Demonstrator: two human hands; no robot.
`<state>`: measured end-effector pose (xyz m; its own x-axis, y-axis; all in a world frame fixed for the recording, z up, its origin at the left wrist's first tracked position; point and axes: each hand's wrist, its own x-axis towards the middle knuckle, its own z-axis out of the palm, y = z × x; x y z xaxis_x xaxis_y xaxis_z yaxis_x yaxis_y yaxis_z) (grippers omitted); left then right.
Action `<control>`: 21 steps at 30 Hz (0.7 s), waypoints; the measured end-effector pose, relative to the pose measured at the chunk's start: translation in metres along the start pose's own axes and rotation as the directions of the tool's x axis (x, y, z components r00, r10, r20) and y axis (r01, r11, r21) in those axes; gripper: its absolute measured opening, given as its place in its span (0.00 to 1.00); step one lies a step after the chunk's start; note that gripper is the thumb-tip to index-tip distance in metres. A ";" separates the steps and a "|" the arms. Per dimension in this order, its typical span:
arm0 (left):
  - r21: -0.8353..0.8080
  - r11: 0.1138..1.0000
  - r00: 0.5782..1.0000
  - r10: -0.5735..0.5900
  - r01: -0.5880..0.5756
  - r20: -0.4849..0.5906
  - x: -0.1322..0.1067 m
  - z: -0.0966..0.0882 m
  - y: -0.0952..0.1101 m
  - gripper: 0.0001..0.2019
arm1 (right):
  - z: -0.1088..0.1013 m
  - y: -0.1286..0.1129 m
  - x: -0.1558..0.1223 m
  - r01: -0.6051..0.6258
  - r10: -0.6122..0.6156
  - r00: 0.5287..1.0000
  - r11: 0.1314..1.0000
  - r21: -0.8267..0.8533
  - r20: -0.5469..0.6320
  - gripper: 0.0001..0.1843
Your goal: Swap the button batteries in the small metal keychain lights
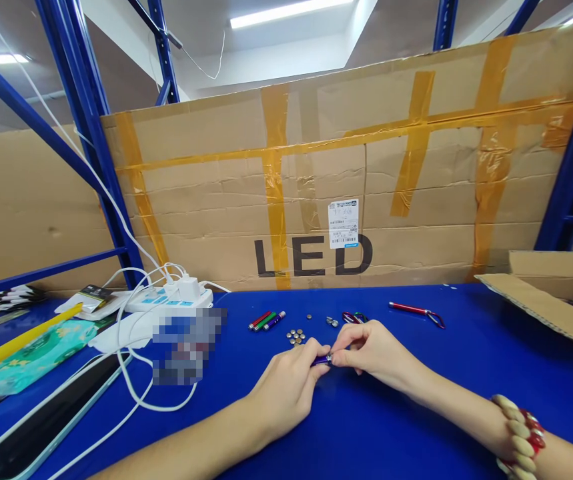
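Both my hands meet over the blue table (416, 413). My left hand (289, 387) is closed around a small blue cylindrical tube (323, 360), a mini flashlight body. My right hand (369, 348) pinches the tube's right end with its fingertips; what it holds there is hidden. Just beyond my hands lie several button cell batteries (296, 337), three coloured tubes side by side (267, 321), a red keychain flashlight with a clip (415, 311) and a carabiner clip (353, 317).
A white power strip (173, 298) with plugs and cables sits at the left, beside a blurred patch, a yellow strip (29, 335) and a tablet-like device (41, 420). An open cardboard box (553, 293) stands at the right. A taped cardboard sheet marked LED (316, 200) walls the back.
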<state>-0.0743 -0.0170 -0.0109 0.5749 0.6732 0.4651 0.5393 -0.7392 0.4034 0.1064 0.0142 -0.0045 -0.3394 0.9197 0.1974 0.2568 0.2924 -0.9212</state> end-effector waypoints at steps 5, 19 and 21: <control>0.035 0.999 1.000 0.008 -0.008 0.002 -0.001 0.000 -0.001 0.06 | 0.000 0.000 -0.001 -0.057 0.055 0.997 0.997 0.043 0.046 0.11; -0.025 0.999 0.994 -0.034 0.036 0.105 0.000 -0.007 0.005 0.08 | 0.000 -0.008 -0.003 -0.113 0.111 0.991 0.993 0.022 0.071 0.10; -0.040 0.997 0.990 -0.053 0.059 0.128 0.000 -0.007 0.005 0.09 | 0.000 -0.009 -0.004 -0.121 0.120 0.991 0.993 0.013 0.067 0.10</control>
<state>-0.0755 -0.0207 -0.0034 0.6194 0.7084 0.3385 0.5468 -0.6986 0.4615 0.1050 0.0082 0.0033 -0.3665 0.9283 0.0625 0.2843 0.1757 -0.9425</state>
